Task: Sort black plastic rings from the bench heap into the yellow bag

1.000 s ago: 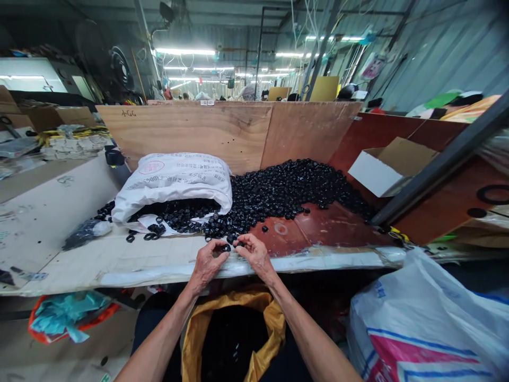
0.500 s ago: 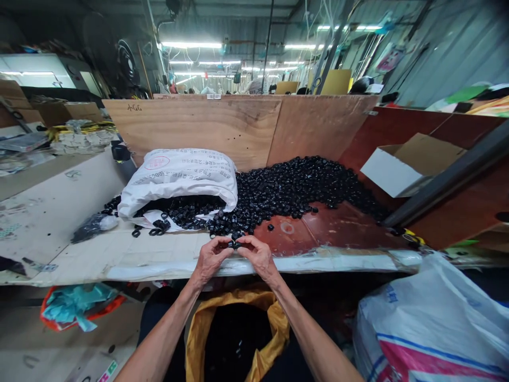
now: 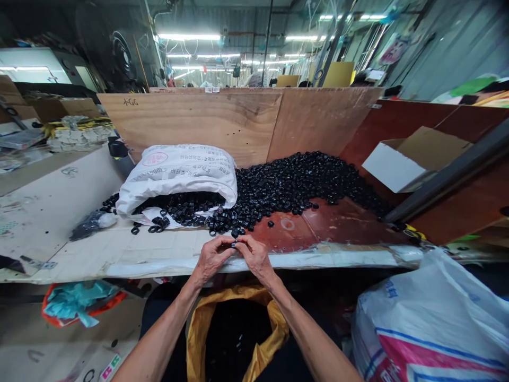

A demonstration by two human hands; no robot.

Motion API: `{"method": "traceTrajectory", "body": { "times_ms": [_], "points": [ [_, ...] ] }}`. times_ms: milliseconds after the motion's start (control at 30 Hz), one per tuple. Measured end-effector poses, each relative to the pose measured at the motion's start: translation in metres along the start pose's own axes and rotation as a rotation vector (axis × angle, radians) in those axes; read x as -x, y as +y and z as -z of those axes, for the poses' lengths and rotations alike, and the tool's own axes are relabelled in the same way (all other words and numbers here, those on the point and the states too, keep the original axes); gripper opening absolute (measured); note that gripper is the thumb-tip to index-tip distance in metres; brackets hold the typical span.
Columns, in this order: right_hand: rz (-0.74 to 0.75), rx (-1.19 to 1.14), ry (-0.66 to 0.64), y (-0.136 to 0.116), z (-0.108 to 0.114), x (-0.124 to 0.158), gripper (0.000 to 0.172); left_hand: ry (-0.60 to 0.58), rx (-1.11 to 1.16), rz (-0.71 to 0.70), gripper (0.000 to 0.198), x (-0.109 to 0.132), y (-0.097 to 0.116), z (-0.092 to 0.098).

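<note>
My left hand [image 3: 211, 258] and my right hand [image 3: 255, 256] meet at the table's front edge, fingertips pinched together on a small black ring part [image 3: 234, 244]. Just beyond them lies a big heap of the same black parts [image 3: 286, 183], spilling from a white woven sack [image 3: 178, 172] lying on its side. Several loose black rings [image 3: 153, 228] sit left of my hands. Below my forearms, a yellow bag [image 3: 234, 329] hangs open with a few black parts inside.
Plywood walls [image 3: 207, 122] enclose the table at the back and right. An open cardboard box [image 3: 409, 156] leans at the right. A white printed sack [image 3: 429, 323] stands at lower right, a small dark plastic bag [image 3: 89, 225] lies at left, and teal wrapping [image 3: 75, 307] sits under the table.
My two hands have drawn closer together, and their fingertips now pinch one black part between them. The view has shifted slightly.
</note>
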State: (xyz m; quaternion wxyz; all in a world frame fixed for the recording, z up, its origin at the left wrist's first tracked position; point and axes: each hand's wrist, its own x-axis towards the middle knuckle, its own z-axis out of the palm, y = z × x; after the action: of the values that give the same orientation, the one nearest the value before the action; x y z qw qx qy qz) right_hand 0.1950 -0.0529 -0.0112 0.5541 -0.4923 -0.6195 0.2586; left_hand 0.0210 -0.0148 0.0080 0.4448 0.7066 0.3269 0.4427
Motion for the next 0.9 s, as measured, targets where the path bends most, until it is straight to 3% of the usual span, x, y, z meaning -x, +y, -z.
{"method": "traceTrajectory", "body": {
  "times_ms": [167,333,433,567,633,767,900],
  "points": [
    [0.130,0.097,-0.014,-0.006,0.003,0.000,0.018,-0.010,0.030,0.027,0.020,0.002,0.001,0.000],
    [0.142,0.272,0.049,-0.004,-0.003,-0.001,0.043,-0.014,0.059,0.065,0.021,0.002,0.004,0.000],
    [0.168,0.208,0.062,-0.005,-0.003,0.000,0.026,0.021,0.099,0.076,0.022,0.001,0.004,-0.001],
    [0.199,0.230,0.008,-0.007,0.000,0.003,0.022,0.033,0.119,0.067,0.022,0.001,0.000,-0.002],
    [0.200,0.289,0.022,-0.008,0.001,0.004,0.029,0.040,0.124,0.074,0.023,0.001,-0.002,-0.002],
    [0.223,0.260,0.047,-0.011,0.002,0.004,0.020,0.061,0.155,0.099,0.025,0.001,-0.003,-0.002],
    [0.210,0.228,0.028,-0.013,0.003,0.003,0.026,0.070,0.125,0.106,0.024,0.001,0.001,-0.002]
  ]
}}
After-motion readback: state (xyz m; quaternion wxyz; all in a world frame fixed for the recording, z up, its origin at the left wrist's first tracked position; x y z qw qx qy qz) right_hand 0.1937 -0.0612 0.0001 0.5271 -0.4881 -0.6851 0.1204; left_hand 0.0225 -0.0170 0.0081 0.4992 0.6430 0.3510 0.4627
